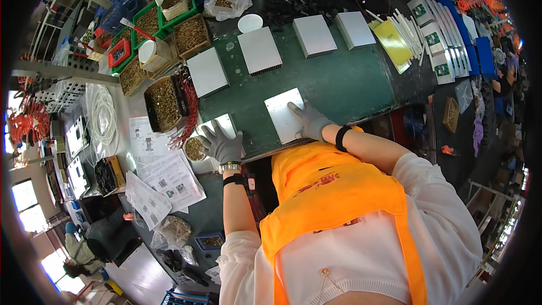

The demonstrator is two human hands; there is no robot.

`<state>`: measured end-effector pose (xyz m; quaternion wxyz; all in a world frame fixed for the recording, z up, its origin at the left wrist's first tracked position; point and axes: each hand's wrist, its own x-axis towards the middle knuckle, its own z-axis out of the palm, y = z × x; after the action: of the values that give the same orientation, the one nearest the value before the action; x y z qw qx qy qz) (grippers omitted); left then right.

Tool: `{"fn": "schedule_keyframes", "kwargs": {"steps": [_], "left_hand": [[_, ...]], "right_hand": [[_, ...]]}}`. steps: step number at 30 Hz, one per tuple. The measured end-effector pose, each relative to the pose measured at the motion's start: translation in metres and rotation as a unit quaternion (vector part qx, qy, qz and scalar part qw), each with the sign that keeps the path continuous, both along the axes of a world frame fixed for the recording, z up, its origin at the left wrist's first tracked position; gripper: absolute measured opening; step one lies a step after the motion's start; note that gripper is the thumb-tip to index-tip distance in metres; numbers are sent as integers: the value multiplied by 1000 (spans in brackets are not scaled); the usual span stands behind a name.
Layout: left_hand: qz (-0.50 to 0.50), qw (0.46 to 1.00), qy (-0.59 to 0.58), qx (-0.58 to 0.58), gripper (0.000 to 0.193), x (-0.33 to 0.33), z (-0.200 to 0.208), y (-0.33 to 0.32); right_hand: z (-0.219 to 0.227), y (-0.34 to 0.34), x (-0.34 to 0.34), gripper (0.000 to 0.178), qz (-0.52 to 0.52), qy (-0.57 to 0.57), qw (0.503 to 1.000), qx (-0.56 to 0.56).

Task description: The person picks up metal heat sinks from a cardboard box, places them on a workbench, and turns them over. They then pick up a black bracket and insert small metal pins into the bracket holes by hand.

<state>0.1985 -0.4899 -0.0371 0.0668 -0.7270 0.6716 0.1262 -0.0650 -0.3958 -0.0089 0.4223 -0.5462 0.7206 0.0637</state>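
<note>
Grey-gloved left hand (222, 146), fingers splayed over silvery metal piece (228, 125); right hand (310, 120), fingers parted on flat rectangular metal plate (281, 114). Smooth green worktop (339, 87) beyond the fingers.

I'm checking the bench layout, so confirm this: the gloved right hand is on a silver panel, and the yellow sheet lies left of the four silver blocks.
Not quite: in the head view the yellow sheet lies right of the four silver blocks, not left. The gloved right hand is on a silver panel, as you say.
</note>
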Motion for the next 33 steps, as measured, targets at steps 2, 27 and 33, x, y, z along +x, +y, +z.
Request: {"fn": "schedule_keyframes", "kwargs": {"steps": [2, 27, 33], "left_hand": [[-13, 1000, 0, -5, 102, 1, 0, 1], [-305, 929, 191, -85, 78, -74, -28, 62], [-291, 928, 202, -116, 64, -74, -38, 72]], "right_hand": [[-3, 1, 0, 103, -12, -8, 1000, 3], [-15, 26, -14, 72, 16, -73, 995, -63], [-28, 37, -16, 67, -23, -110, 990, -90]]}}
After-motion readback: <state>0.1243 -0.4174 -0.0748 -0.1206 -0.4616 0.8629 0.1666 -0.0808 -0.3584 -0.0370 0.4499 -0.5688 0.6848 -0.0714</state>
